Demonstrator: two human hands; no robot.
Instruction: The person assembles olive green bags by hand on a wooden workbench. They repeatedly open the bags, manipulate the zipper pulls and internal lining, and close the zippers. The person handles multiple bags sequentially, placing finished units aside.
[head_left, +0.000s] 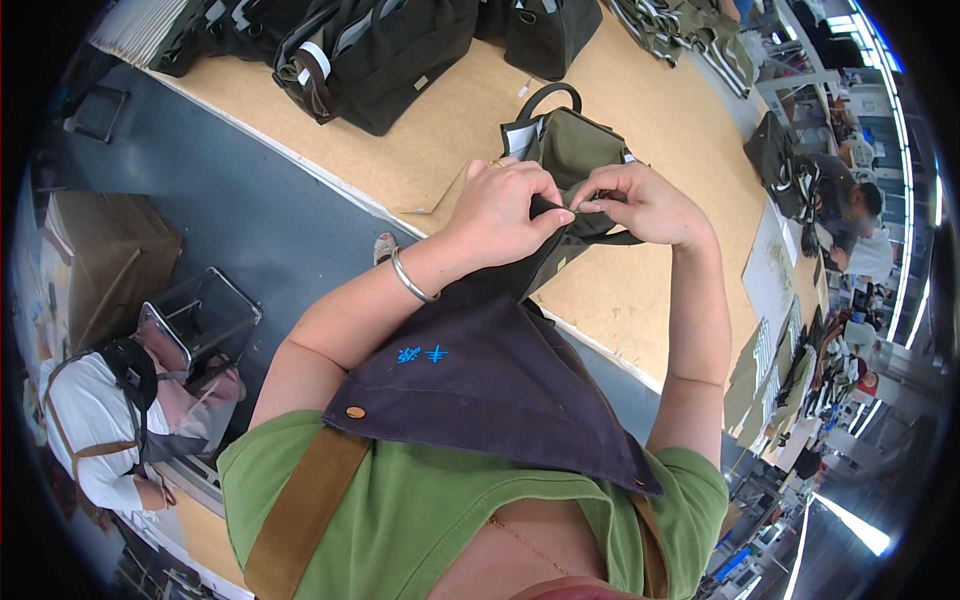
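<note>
A: Where is the green bag (572, 150)?
B: One, upright on the table (450, 130) edge before you. Your left hand (505, 215) and right hand (645, 205) pinch its dark strap (590, 232) closed, probably to steady it.
A: Beyond it?
B: About three dark bags (375, 55) behind.

Wide tan worktable (660, 110) runs diagonally across upper frame, white edge along near side. Floor (250, 215) below it dark grey, smooth. Row of dark bags (370, 50) on table's far end; more olive goods (690, 30) stacked at top right. Brown cardboard box (100, 260) on floor at left, wire basket (200, 315) beside it. Seated person in white top (85, 420) at lower left. Further workstations (840, 210) at right, detail unclear, possibly sewing benches. Bright strip lighting (850, 525) at right rim.
</note>
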